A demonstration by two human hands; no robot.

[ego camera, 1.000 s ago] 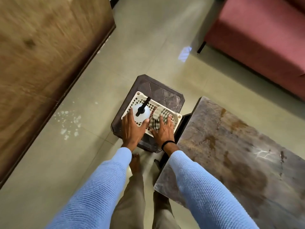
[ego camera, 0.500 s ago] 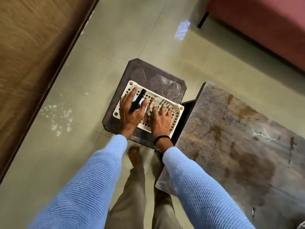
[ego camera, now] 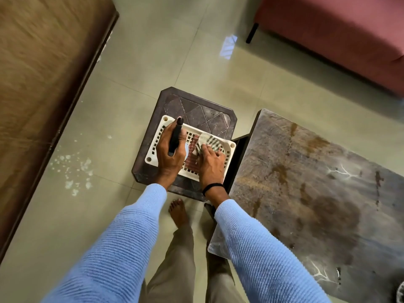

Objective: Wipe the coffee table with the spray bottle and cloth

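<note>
A perforated cream plastic basket (ego camera: 227, 149) sits on a dark moulded plastic stool (ego camera: 196, 112) with a dull, scuffed top. A checked woven cloth (ego camera: 207, 141) lies in it beside a spray bottle (ego camera: 175, 138) with a matt black plastic head. At right, the coffee table (ego camera: 317, 182) shows a stained, stone-look surface with a slight sheen. The tiled floor (ego camera: 175, 51) is glossy; the sleeves (ego camera: 122, 248) are ribbed blue knit.

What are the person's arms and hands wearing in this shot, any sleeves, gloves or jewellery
Both arms are covered to the wrist by light blue ribbed knit sleeves, the left sleeve and right sleeve matching. The left hand is bare, with no glove or ring visible. The right hand is also ungloved, with a thin black band around its wrist.
</note>
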